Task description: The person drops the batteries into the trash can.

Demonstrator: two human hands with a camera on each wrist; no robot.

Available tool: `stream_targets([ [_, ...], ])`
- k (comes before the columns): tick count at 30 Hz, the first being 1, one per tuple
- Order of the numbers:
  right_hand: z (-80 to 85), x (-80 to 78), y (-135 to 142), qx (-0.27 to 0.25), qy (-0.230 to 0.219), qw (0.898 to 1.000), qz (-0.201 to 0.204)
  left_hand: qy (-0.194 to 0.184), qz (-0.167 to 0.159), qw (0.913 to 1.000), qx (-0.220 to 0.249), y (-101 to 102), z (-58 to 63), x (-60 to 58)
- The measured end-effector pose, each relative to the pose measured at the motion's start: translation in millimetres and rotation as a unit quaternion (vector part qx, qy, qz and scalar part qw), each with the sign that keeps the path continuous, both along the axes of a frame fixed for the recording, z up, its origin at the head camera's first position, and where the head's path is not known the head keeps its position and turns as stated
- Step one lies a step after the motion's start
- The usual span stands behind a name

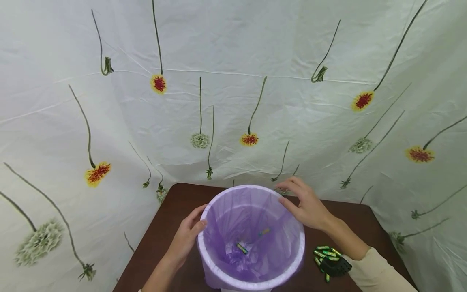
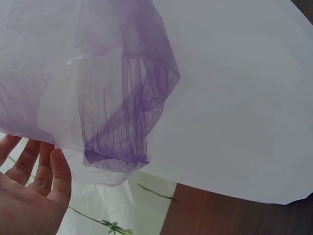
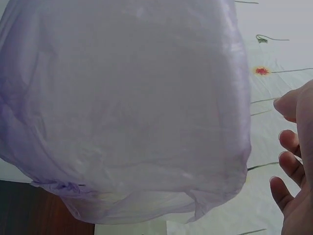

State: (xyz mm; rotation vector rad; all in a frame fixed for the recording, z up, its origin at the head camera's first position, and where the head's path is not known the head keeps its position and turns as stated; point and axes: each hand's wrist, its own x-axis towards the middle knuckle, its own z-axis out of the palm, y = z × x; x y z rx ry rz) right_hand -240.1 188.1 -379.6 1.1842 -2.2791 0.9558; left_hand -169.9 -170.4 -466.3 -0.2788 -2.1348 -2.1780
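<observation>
A white trash can lined with a purple plastic bag stands on the table, its round mouth facing up. My left hand grips the left rim, thumb over the edge and fingers outside; in the left wrist view its fingertips meet the bag's edge. My right hand is beside the far right rim with fingers spread and nothing held; the right wrist view shows a gap between the hand and the bag. Inside the can lie a green-and-gold battery and another battery.
Several green-and-gold batteries lie in a pile on the dark brown table, right of the can. A black piece at the right sleeve overlaps them. White flower-printed cloth hangs behind and around the table.
</observation>
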Motion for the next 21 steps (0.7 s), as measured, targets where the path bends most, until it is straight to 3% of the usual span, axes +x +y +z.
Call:
stream_targets([
  [16, -10.1, 4.8, 20.2, -0.003, -0.009, 1.000, 0.001, 0.003, -0.004, 1.0000, -0.002, 1.8, 1.4, 0.8],
  [21, -14.4, 8.6, 31.6, -0.016, -0.018, 1.000, -0.014, 0.013, -0.003, 0.9999, -0.001, 2.0, 0.4, -0.3],
])
